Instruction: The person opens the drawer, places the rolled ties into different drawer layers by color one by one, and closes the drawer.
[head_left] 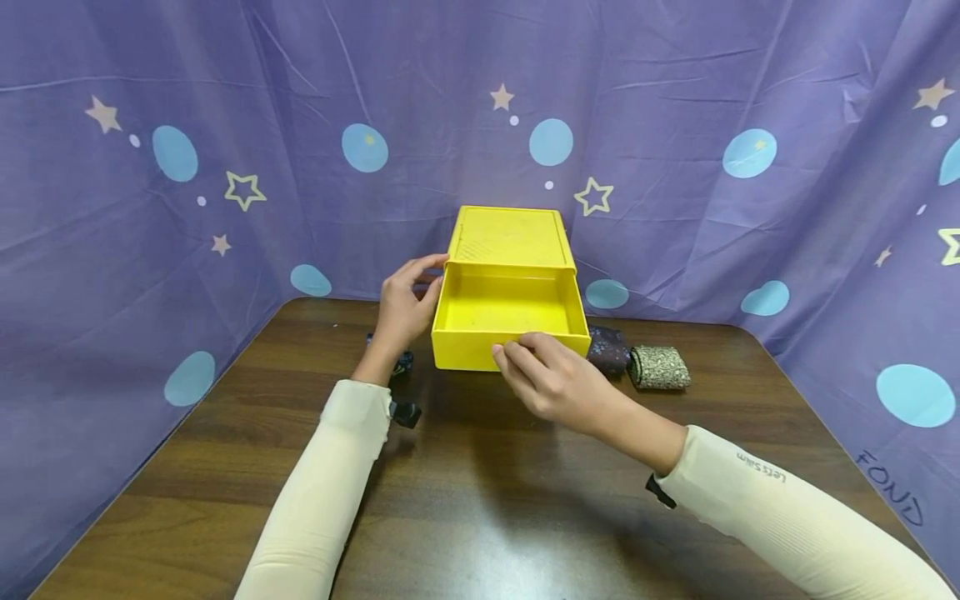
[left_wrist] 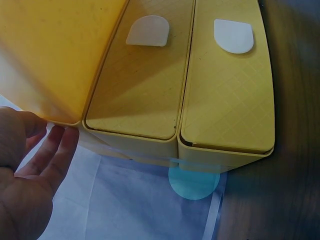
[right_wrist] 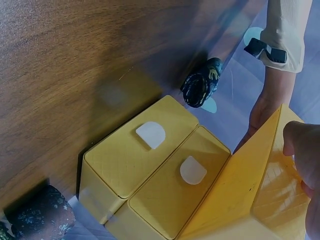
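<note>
Through my head view I have a boxy yellow drawer unit standing upright at twelve o'clock, its flat top bordered by a thin rim. Its top drawer sits slid out toward six o'clock, open side up, so I can see the smooth yellow floor and walls inside. On my left wrist view, I make out two lower drawers, both closed, each yellow front bearing a white, round-edged tab.

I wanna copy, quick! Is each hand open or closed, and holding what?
Left hand: open, touching the side of the box.
Right hand: closed, holding the front of the drawer.
</note>
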